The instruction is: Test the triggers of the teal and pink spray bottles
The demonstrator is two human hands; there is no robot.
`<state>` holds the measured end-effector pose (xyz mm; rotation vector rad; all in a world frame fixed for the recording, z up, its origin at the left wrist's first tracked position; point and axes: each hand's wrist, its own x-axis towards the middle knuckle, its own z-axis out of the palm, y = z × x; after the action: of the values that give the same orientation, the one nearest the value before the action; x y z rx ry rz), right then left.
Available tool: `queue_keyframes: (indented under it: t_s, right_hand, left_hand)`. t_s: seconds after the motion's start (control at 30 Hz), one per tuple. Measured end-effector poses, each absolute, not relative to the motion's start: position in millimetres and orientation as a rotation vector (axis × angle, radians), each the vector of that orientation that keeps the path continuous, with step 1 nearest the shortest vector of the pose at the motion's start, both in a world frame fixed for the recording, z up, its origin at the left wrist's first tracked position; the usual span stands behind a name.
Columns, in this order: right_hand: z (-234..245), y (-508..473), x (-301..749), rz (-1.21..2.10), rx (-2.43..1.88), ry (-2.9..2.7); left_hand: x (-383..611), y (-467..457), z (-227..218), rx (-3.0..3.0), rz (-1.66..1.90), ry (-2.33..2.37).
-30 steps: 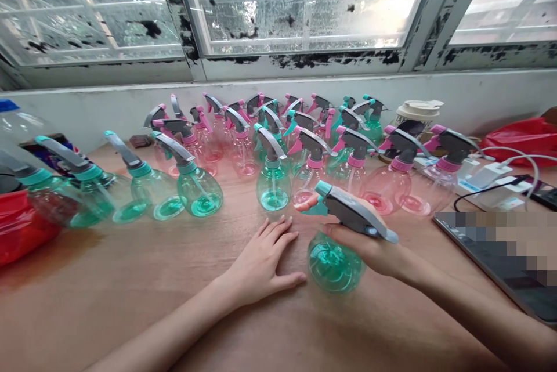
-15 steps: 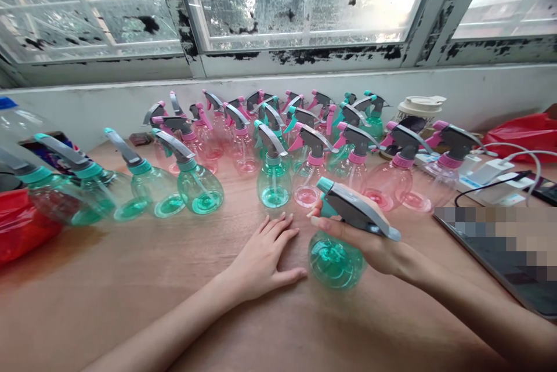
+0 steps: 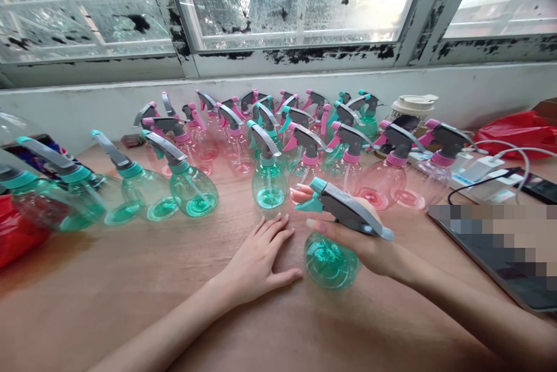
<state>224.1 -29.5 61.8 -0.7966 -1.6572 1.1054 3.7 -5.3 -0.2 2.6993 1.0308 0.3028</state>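
My right hand (image 3: 374, 253) is closed around the neck of a teal spray bottle (image 3: 329, 263), held over the wooden table (image 3: 108, 285). My left hand (image 3: 256, 259) lies flat beside it, fingers spread. Rows of pink and teal bottles (image 3: 270, 189) stand ahead, beneath a grimy window (image 3: 296, 6).

Teal plastic spray bottle (image 3: 331, 262) — tilted

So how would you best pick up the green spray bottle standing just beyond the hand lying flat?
The green spray bottle stands upright, so I'd come from the near side with the left hand and close around its teal collar, which looks slimmer and likely easier to circle than the round body.
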Motion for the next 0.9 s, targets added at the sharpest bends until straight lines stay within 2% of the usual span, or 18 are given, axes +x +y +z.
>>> queue_keyframes:
  t_s: [0.43, 0.9]
  right_hand:
    - [64.1, -28.8, 223.8, 1.16, -0.776, -1.65]
    - [61.5, -28.4, 224.8, 1.02, -0.861, -1.671]
  left_hand:
    - [3.9, -5.6, 0.0, 2.708, 0.28, 1.03]
    - [4.1, -5.2, -0.7, 2.722, 0.255, 1.041]
